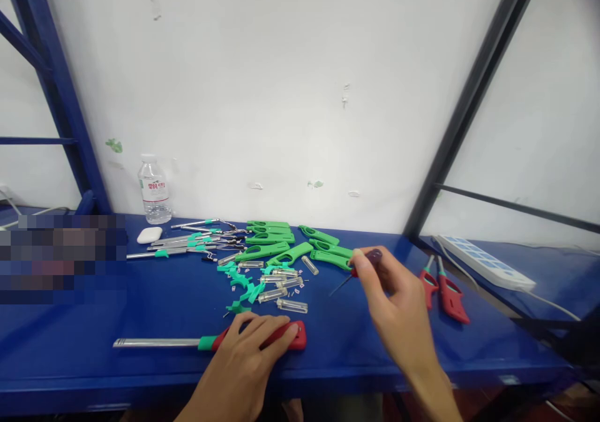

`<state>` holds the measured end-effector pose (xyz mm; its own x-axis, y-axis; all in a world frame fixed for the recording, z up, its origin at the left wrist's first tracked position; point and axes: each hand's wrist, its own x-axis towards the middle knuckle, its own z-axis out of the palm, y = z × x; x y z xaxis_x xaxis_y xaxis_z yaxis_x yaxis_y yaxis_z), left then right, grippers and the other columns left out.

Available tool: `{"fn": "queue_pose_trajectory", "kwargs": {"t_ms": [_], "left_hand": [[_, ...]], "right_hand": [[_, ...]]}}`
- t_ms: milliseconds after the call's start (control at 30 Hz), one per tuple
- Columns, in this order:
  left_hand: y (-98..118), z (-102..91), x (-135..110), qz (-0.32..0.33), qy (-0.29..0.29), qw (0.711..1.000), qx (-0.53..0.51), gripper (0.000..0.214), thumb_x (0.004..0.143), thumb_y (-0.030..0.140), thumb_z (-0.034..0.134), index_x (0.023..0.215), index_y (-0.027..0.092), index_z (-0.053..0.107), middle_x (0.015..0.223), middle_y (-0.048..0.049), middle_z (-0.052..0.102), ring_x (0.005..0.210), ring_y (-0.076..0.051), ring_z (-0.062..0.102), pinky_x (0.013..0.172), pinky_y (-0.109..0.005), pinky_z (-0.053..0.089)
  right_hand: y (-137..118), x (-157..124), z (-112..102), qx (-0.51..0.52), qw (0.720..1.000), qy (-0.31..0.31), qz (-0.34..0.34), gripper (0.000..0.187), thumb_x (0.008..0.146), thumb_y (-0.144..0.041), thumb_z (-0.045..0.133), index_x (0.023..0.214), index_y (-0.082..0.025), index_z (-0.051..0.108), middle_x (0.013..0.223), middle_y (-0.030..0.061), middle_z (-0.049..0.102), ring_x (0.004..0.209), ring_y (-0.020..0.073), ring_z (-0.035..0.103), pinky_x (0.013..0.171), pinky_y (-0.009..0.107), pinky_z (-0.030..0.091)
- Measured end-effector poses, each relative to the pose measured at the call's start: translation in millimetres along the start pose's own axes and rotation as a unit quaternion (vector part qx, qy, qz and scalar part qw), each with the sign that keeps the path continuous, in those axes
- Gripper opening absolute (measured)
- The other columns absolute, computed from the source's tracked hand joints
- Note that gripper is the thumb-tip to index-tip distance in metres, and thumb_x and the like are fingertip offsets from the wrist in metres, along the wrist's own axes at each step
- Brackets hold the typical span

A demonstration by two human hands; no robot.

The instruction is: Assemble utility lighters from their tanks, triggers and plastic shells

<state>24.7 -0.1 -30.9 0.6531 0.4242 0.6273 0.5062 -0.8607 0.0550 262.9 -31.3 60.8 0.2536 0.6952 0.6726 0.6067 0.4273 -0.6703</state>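
My left hand (250, 344) lies on a red-handled lighter (285, 337) with a long metal tube (154, 342) and a green collar, flat on the blue bench near its front edge; the fingers curl over the red handle. My right hand (394, 300) is raised a little above the bench and pinches a small screwdriver (363, 266) with a dark red handle, its thin tip pointing down-left. Just beyond it lie several green lighter handles (290, 253), small clear tubes (281, 284) and teal plastic bits (239, 281).
A water bottle (154, 189) and a white oval object (149, 234) stand at the back left by metal tubes (182, 242). Two red lighters (445, 291) lie right of my hand. A white power strip (485, 262) sits on the neighbouring bench. Blue rack posts (56, 84) rise at left, a dark post (469, 103) at right.
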Motion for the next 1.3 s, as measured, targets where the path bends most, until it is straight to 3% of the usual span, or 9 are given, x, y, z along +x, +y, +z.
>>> {"fn": "queue_pose_trajectory", "kwargs": {"t_ms": [167, 333, 767, 1133, 1300], "left_hand": [[3, -6.1, 5, 0.013, 0.025, 1.0, 0.011, 0.041, 0.102, 0.004, 0.046, 0.135, 0.021, 0.063, 0.125, -0.0046, 0.075, 0.1, -0.022, 0.069, 0.091, -0.039, 0.048], [7, -4.8, 8, -0.004, 0.063, 0.998, -0.005, 0.026, 0.11, 0.017, 0.047, 0.124, 0.022, 0.068, 0.114, -0.0024, 0.076, 0.095, -0.02, 0.068, 0.088, -0.036, 0.05], [5, -0.7, 2, -0.008, 0.026, 1.0, 0.01, 0.034, 0.107, 0.011, 0.045, 0.134, 0.02, 0.063, 0.115, -0.0065, 0.074, 0.096, -0.024, 0.066, 0.085, -0.04, 0.054], [5, -0.9, 3, -0.014, 0.032, 0.999, 0.008, 0.034, 0.106, 0.01, 0.046, 0.132, 0.022, 0.065, 0.114, -0.0062, 0.074, 0.096, -0.024, 0.066, 0.085, -0.04, 0.055], [7, -1.8, 3, -0.021, 0.029, 0.999, 0.012, 0.036, 0.105, 0.008, 0.048, 0.131, 0.024, 0.067, 0.115, -0.0058, 0.074, 0.099, -0.023, 0.067, 0.084, -0.038, 0.056]], "right_hand": [[-8, 2, 8, 0.026, 0.993, -0.112, 0.021, 0.039, 0.109, -0.051, 0.05, 0.083, -0.024, 0.057, 0.067, -0.0053, 0.052, 0.059, 0.0142, 0.046, 0.057, 0.028, 0.035], [-1, -2, 37, 0.02, 0.982, -0.189, 0.004, 0.037, 0.112, -0.047, 0.044, 0.083, -0.025, 0.05, 0.072, -0.0048, 0.056, 0.064, 0.0154, 0.048, 0.064, 0.03, 0.033], [-1, -1, 34, 0.012, 0.98, -0.201, 0.005, 0.034, 0.113, -0.045, 0.044, 0.087, -0.025, 0.053, 0.073, -0.0055, 0.055, 0.064, 0.0155, 0.049, 0.065, 0.03, 0.032], [0, -2, 36, 0.008, 0.979, -0.206, -0.007, 0.034, 0.113, -0.043, 0.044, 0.086, -0.025, 0.052, 0.076, -0.0047, 0.057, 0.067, 0.0158, 0.051, 0.067, 0.03, 0.035], [-3, -1, 34, -0.021, 0.981, -0.191, -0.02, 0.034, 0.11, -0.045, 0.053, 0.084, -0.024, 0.055, 0.076, -0.0033, 0.059, 0.067, 0.0162, 0.053, 0.064, 0.029, 0.038]]}}
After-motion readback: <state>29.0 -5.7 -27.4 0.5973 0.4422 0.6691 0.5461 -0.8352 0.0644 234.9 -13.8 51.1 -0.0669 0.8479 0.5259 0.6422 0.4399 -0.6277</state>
